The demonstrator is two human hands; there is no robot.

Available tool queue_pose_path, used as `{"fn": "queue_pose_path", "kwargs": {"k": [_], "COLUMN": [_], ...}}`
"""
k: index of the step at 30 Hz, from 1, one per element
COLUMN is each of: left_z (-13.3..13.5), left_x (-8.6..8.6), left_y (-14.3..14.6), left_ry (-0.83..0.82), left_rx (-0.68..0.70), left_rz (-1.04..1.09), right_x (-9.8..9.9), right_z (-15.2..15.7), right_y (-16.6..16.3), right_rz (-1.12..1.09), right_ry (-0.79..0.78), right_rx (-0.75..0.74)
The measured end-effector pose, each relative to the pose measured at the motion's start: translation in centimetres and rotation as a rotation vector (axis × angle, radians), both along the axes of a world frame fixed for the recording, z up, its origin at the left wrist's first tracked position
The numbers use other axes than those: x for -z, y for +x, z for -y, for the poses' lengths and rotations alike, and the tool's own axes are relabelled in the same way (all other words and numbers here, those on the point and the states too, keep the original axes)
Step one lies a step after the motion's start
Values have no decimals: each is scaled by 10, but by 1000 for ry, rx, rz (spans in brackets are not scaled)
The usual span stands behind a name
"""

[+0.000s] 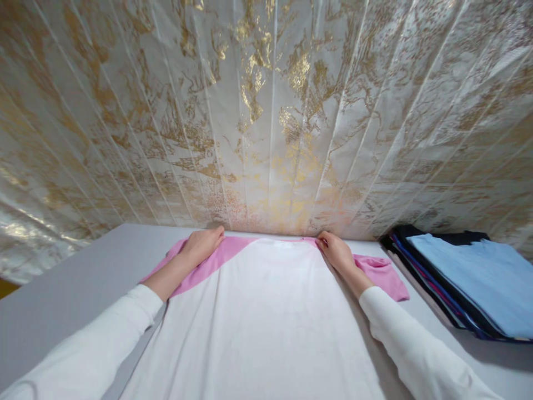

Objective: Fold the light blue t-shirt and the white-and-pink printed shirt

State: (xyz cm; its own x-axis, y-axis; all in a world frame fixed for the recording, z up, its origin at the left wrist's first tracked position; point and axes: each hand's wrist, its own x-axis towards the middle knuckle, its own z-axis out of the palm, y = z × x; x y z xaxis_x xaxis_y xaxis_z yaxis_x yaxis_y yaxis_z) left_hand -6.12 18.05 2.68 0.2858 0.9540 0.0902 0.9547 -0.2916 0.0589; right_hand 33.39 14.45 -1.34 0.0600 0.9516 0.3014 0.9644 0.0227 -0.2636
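Note:
A white T-shirt [258, 316] with pink sleeves lies flat on the grey table [75, 278], its collar end toward the wall. My left hand [202, 244] rests on the left pink shoulder with its fingers curled onto the cloth. My right hand [335, 251] pinches the shirt's top edge at the right shoulder, beside the right pink sleeve [381, 275]. Both my arms are in white long sleeves.
A stack of folded clothes [462, 278], light blue on top with dark ones below, sits at the table's right side. A white wall covering with gold marbling [266, 111] rises directly behind the table's far edge.

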Motion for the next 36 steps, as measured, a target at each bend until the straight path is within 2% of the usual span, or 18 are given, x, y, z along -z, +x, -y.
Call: {"fn": "queue_pose_path", "kwargs": {"k": [5, 11, 14, 18, 22, 25, 27, 30, 33, 36], "left_z": [-2, -11, -11, -8, 20, 59, 87, 114, 119, 108], "left_x": [1, -17, -23, -25, -30, -33, -32, -31, -31, -32], "left_y": [-23, -49, -36, 7, 43, 47, 39, 18, -6, -24], "left_ry": [58, 12, 30, -50, -80, -82, -117, -122, -79, -50], "left_rx": [21, 77, 69, 168, 257, 341, 423, 438, 388, 363], "left_rz": [22, 39, 36, 83, 118, 119, 107, 83, 46, 24], "right_x": [-2, -10, -16, -21, -28, -39, -46, -56, -63, -65], "right_z": [1, 3, 1, 0, 5, 10, 15, 23, 33, 42], "right_y": [1, 0, -6, -28, -60, -84, -100, -120, -136, -151], "right_rz": [-7, -9, 6, 37, 36, 7, -5, -4, 15, 39], "right_ry": [-14, -42, -49, -27, -19, -54, -100, -200, -275, -287], "right_rx": [-1, -15, -1, 1, -151, -315, -394, -488, -532, -533]}}
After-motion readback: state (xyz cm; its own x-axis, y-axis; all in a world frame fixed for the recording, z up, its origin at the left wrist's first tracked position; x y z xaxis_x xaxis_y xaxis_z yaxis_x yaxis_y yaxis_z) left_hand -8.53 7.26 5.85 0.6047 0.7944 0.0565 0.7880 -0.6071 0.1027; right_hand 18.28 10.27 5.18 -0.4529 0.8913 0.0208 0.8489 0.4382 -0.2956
